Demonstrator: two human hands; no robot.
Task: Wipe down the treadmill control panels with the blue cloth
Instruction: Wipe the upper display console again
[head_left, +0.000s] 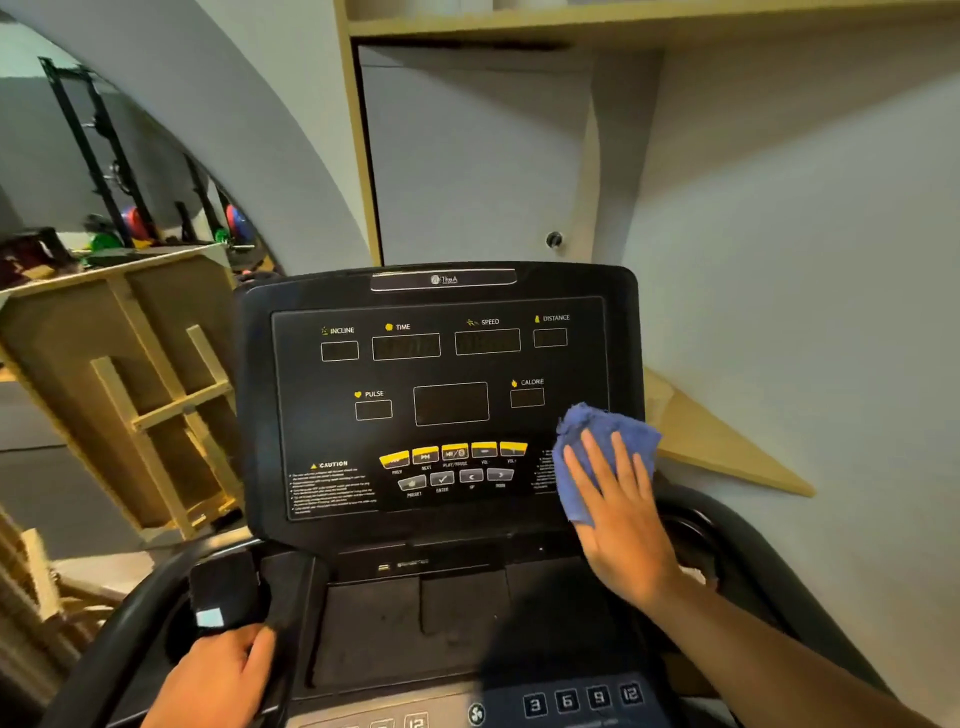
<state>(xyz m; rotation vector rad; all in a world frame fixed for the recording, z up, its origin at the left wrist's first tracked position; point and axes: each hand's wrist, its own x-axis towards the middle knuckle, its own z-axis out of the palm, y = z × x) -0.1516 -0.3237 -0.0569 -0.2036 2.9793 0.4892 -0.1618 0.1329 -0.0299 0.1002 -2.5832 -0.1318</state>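
Observation:
The black treadmill control panel stands in front of me, with dark readouts labelled incline, time, speed, distance, pulse and calorie, and a row of yellow buttons. My right hand lies flat with fingers spread, pressing the crumpled blue cloth against the panel's lower right corner. My left hand grips the edge of the left side of the console tray at the bottom left. A lower panel with numbered keys shows at the bottom edge.
Curved black handrails flank the console. A plywood crate frame stands close on the left. Behind the treadmill is a grey wall with a wooden shelf at the right. A mirror at the far left reflects weight racks.

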